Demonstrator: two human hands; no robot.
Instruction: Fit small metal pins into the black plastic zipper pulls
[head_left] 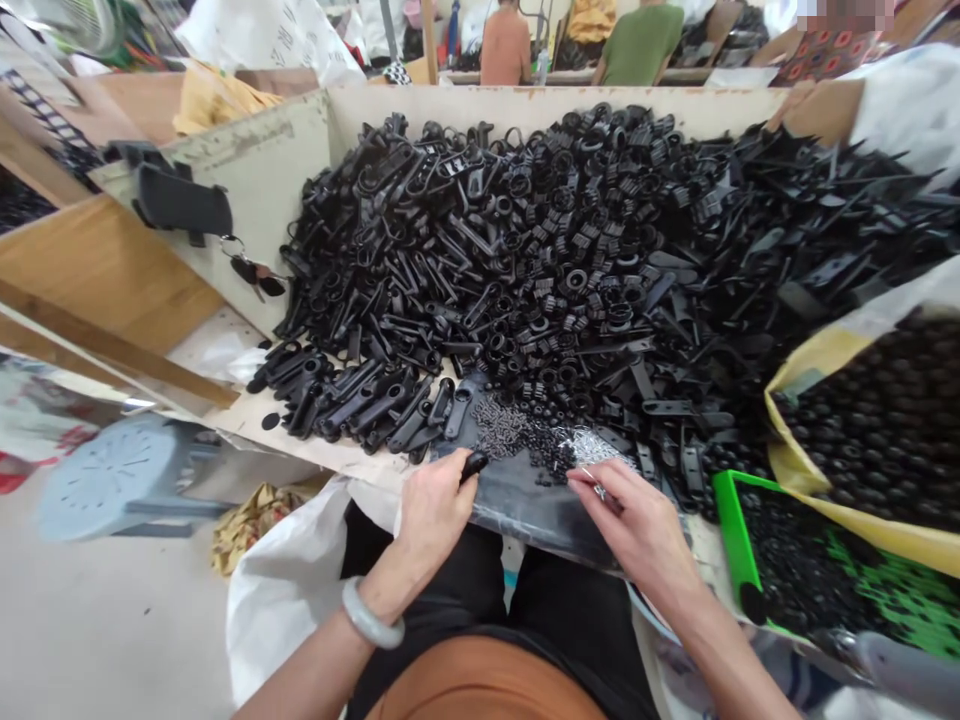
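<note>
My left hand (433,508) is closed around a small black plastic part (474,464) whose tip sticks out past the thumb. My right hand (628,516) pinches a small silvery metal piece (598,489) between thumb and fingers. Both hands hover over a dark plastic sheet (525,505) at the table's near edge. Just beyond the fingers lie little heaps of small springs (501,425) and shiny metal bits (592,445). Behind them rises a huge pile of black plastic parts (570,250), with long handle-like pieces (352,395) on the left.
A yellow-rimmed bag of black round pieces (885,430) and a green tray (731,540) sit at the right. A white sack (285,600) hangs at my lap. A grey stool (112,475) stands on the floor to the left. Two people sit far behind.
</note>
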